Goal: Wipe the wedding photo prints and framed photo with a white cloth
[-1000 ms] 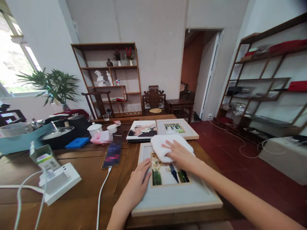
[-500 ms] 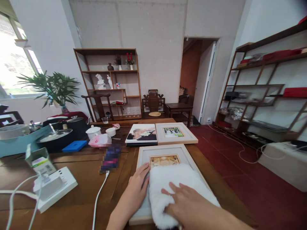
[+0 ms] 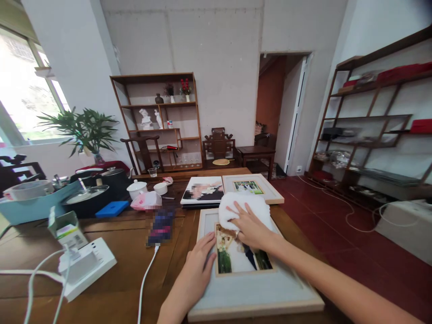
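Note:
A large picture frame (image 3: 256, 294) with a pale wooden border lies flat on the wooden table (image 3: 111, 252) in front of me, a photo of two people at its middle. My right hand (image 3: 248, 227) lies palm down, fingers spread, on a fluffy white cloth (image 3: 245, 204) at the frame's far end, pressing it onto the glass. My left hand (image 3: 199, 265) rests flat with fingers stretched out on the frame's left border, holding nothing.
Two more framed photos (image 3: 253, 186) lie beyond. A phone (image 3: 160, 225) on a white cable, a white power strip (image 3: 86, 265), a small box, pots, a teapot and a blue tray crowd the table's left. Shelves, chairs and red floor surround it.
My right hand slid the cloth from the frame's far end to its near end, then back to the far end. The photo shows again. My left hand stayed on the left border.

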`<act>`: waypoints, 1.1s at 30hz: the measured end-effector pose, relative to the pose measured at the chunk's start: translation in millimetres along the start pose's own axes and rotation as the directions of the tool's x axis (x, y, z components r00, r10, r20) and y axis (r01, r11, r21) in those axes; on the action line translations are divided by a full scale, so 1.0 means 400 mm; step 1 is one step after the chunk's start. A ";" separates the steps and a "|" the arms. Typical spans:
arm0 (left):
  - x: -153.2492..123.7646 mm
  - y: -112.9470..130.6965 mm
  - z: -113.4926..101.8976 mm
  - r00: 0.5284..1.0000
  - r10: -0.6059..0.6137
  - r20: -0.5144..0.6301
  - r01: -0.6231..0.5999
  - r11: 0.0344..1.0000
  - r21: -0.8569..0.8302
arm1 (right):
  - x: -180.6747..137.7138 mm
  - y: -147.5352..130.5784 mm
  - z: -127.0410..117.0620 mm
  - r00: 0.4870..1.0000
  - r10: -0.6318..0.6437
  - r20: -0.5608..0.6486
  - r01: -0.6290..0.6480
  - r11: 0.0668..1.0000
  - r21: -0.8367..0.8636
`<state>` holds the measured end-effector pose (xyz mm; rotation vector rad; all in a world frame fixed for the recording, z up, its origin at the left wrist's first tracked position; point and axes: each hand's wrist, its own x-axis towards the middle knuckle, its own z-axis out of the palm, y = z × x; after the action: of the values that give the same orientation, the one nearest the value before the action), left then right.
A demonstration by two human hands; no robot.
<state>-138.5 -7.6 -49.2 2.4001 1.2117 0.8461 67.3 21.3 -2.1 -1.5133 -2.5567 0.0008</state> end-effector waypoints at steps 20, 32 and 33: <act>0.003 0.018 -0.008 0.999 -0.002 -0.046 -0.001 0.998 -0.061 | -0.103 -0.071 -0.028 0.998 0.038 0.057 -0.049 0.979 0.196; -0.001 0.015 -0.006 0.959 -0.157 -0.234 0.090 0.958 -0.274 | -0.057 -0.155 -0.020 0.958 -0.254 0.133 0.231 0.958 0.167; -0.001 0.013 -0.005 0.959 -0.158 -0.237 0.090 0.958 -0.274 | -0.086 -0.166 -0.030 0.947 -0.290 0.141 0.263 0.947 0.185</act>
<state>-137.0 -11.0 -45.1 2.0289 1.2396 1.2221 27.5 -41.6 10.6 -1.1284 -2.7991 0.3077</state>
